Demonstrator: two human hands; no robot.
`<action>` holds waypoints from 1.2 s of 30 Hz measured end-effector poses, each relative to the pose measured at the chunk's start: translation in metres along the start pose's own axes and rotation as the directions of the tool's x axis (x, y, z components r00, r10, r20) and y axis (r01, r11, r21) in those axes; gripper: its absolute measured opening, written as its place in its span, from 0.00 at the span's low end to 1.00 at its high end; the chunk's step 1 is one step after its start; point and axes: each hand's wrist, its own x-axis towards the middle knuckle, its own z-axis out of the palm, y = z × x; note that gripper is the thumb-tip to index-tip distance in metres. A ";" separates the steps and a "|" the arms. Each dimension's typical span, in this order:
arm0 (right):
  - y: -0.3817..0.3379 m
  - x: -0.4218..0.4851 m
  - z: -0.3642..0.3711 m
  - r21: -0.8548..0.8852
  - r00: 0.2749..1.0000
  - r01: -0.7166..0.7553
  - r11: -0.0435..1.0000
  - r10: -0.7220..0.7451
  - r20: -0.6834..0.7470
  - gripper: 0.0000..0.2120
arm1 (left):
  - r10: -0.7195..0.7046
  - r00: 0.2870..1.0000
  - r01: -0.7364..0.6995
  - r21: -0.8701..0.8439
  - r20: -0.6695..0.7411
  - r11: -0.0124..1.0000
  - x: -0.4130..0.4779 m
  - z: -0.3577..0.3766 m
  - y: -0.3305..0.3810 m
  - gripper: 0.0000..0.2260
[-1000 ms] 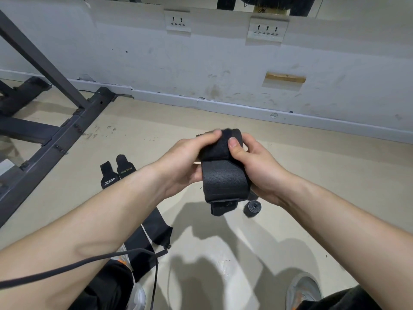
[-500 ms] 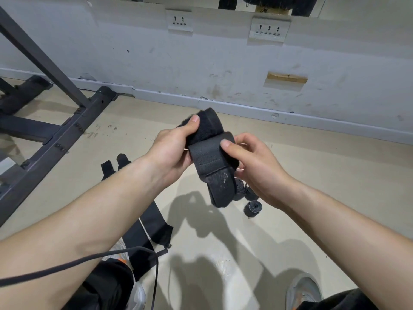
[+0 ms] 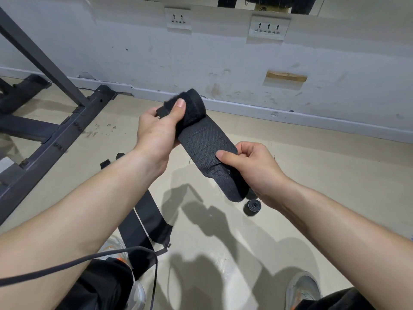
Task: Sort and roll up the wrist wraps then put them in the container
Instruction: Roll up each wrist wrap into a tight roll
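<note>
Fingers of the left hand curl round the thick, fuzzy rolled end of a black wrist wrap, with the thumb pressed flat on the fleecy roll. The right hand pinches the wrap's other end, thumb on top and the other fingers curled underneath. Between the two hands the band runs taut and slanted: a flat strip of coarse woven fabric with stitched lines across it, ending in a softer rounded tab that hangs below the right thumb. The wrap is held in the air above the floor, which is smooth and pale beige.

Just beneath the right hand a rolled wrap stands on the floor as a small tight cylinder; a second roll may sit beside it, though the hand mostly hides it. Flat straps lie unrolled under the left forearm. A thin dark cord loops across that arm. A dark metal frame with square bars stands to the left, before a scuffed white wall with sockets. A grey shoe shows at the lower right.
</note>
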 end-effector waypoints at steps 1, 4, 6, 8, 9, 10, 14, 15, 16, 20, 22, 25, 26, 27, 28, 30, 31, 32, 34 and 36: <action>0.001 0.001 0.000 0.015 1.000 -0.014 1.000 0.014 -0.005 0.18 | 0.031 1.000 -0.031 0.017 0.000 0.999 -0.001 0.001 0.000 0.22; 0.003 0.001 0.000 0.072 0.994 -0.100 0.992 0.103 -0.030 0.18 | 0.129 0.991 -0.126 0.089 -0.024 0.988 -0.005 0.004 -0.001 0.23; 0.002 0.000 0.001 0.060 0.991 -0.133 0.989 0.134 -0.017 0.17 | 0.192 0.981 -0.188 0.145 -0.020 0.972 -0.008 0.006 -0.004 0.20; 0.001 -0.001 0.001 0.024 0.989 -0.145 0.989 0.145 0.021 0.16 | 0.241 0.970 -0.240 0.190 0.014 0.952 -0.012 0.008 -0.007 0.18; 0.003 0.000 0.002 0.004 0.989 -0.143 0.990 0.143 0.046 0.16 | 0.247 0.968 -0.250 0.191 0.035 0.949 -0.014 0.009 -0.009 0.18; 0.004 0.000 0.002 -0.018 0.987 -0.145 0.989 0.145 0.073 0.14 | 0.240 0.969 -0.246 0.187 0.053 0.951 -0.016 0.010 -0.011 0.19; 0.002 -0.002 -0.001 -0.073 0.968 -0.167 0.983 0.178 0.178 0.19 | 0.193 0.972 -0.216 0.190 0.132 0.958 -0.019 0.012 -0.016 0.19; 0.001 -0.002 -0.002 -0.091 0.970 -0.141 0.986 0.156 0.185 0.26 | 0.182 0.970 -0.211 0.185 0.163 0.960 -0.019 0.012 -0.017 0.19; -0.001 -0.002 -0.004 -0.103 0.977 -0.103 0.989 0.120 0.175 0.32 | 0.170 0.965 -0.206 0.177 0.197 0.962 -0.020 0.013 -0.017 0.20; -0.012 0.001 -0.009 0.090 0.993 0.021 0.996 -0.032 0.115 0.33 | 0.139 0.938 -0.202 0.174 0.319 0.964 -0.025 0.015 -0.022 0.16; -0.020 0.002 -0.010 0.107 0.995 0.014 0.994 -0.024 0.093 0.25 | 0.137 0.916 -0.226 0.201 0.377 0.953 -0.028 0.016 -0.025 0.18; -0.021 0.004 -0.010 0.124 0.994 -0.007 0.992 -0.007 0.108 0.23 | 0.130 0.881 -0.249 0.211 0.454 0.945 -0.029 0.015 -0.027 0.18; -0.020 0.004 -0.010 0.141 0.993 -0.008 0.990 -0.008 0.115 0.23 | 0.124 0.876 -0.246 0.211 0.465 0.946 -0.029 0.014 -0.028 0.18; -0.020 0.003 -0.011 0.161 0.992 -0.006 0.987 -0.014 0.123 0.21 | 0.114 0.877 -0.237 0.213 0.467 0.948 -0.028 0.013 -0.029 0.18; -0.020 0.002 -0.012 0.197 0.991 -0.004 0.980 -0.022 0.133 0.19 | 0.093 0.880 -0.214 0.213 0.465 0.953 -0.028 0.013 -0.029 0.18; -0.020 0.003 -0.014 0.285 0.986 -0.002 0.959 -0.046 0.162 0.13 | 0.005 0.902 -0.094 0.185 0.431 0.978 -0.029 0.015 -0.029 0.21; -0.020 0.003 -0.015 0.318 0.983 -0.005 0.948 -0.054 0.176 0.10 | -0.065 0.910 0.000 0.155 0.410 0.988 -0.030 0.016 -0.028 0.23; -0.020 0.003 -0.016 0.334 0.981 -0.006 0.942 -0.059 0.184 0.08 | -0.140 0.904 0.096 0.127 0.404 0.987 -0.031 0.019 -0.024 0.21; -0.020 0.003 -0.015 0.324 0.982 0.002 0.946 -0.063 0.179 0.12 | -0.249 0.867 0.223 0.109 0.431 0.969 -0.033 0.021 -0.020 0.14; -0.019 0.002 -0.014 0.314 0.983 0.007 0.949 -0.065 0.174 0.15 | -0.289 0.855 0.255 0.137 0.431 0.957 -0.033 0.021 -0.018 0.15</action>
